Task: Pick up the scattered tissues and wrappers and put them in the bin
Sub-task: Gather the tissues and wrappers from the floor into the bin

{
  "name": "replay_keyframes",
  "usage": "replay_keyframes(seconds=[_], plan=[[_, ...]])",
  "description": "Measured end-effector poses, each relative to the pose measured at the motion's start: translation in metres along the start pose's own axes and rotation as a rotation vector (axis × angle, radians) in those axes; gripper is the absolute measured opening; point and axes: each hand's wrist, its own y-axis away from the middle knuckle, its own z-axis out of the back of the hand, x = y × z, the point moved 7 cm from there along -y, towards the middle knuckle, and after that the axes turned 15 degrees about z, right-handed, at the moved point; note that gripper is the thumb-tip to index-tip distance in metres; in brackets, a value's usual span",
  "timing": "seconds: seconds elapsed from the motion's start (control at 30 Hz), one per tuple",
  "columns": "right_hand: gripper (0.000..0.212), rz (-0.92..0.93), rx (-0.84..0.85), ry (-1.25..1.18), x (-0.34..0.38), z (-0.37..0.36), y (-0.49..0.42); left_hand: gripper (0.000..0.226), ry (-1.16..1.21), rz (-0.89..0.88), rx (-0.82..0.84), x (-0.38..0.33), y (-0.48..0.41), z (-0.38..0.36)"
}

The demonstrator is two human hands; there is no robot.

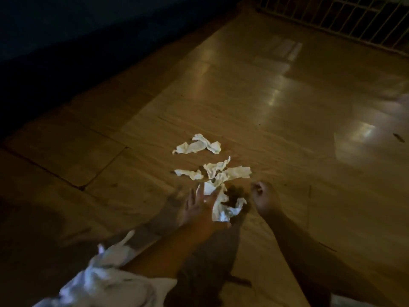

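Observation:
Several crumpled white tissues lie on the dim tiled floor: one farthest away (197, 146), a small one to the left (189, 174), and a cluster (228, 171) just beyond my hands. My left hand (199, 207) reaches forward with its fingers stretched out and holds a bunched tissue (223, 209) against its thumb side; a shadow lies under that tissue. My right hand (263, 199) hovers just right of the cluster, its fingers curled in, with nothing visible in it. No bin is in view.
A white metal grille (345, 21) stands at the far right. Along the left the floor meets a dark wall (66, 52). A small dark object (398, 137) lies on the floor at the right edge. White cloth (106, 282) shows at the bottom left.

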Motion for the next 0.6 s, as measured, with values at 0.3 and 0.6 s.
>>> replay_keyframes(seconds=[0.3, 0.6], plan=[[0.058, 0.091, 0.011, -0.231, -0.014, -0.052, -0.080, 0.058, -0.180, -0.103, 0.083, -0.005, -0.040, -0.044], [0.043, 0.557, 0.307, -0.007, 0.044, -0.109, -0.061, 0.048, 0.541, 0.217, -0.452, 0.091, -0.047, 0.037]])
